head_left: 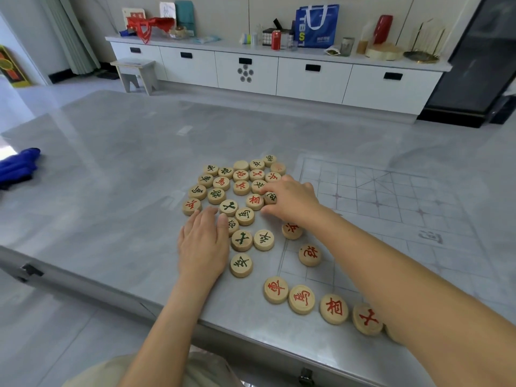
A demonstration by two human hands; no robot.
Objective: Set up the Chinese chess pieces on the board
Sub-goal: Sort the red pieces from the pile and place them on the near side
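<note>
A living room of a home is shown. A long white cabinet [190,68] with drawers is set along the wall, and household things are kept on top of it: a blue shopping bag [317,26], a red drink can [276,39], a red vase [382,29]. A small stool [136,71] is placed beside it. A pale green curtain [69,34] is hung at the left. Wooden chess pieces [241,188] are spread on a grey counter [111,163].

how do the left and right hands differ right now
The left hand lies flat, fingers straight; the right hand curls its fingers round a green-lettered piece. The left arm lies off the board; the right crosses it. Both are at the pile.
</note>
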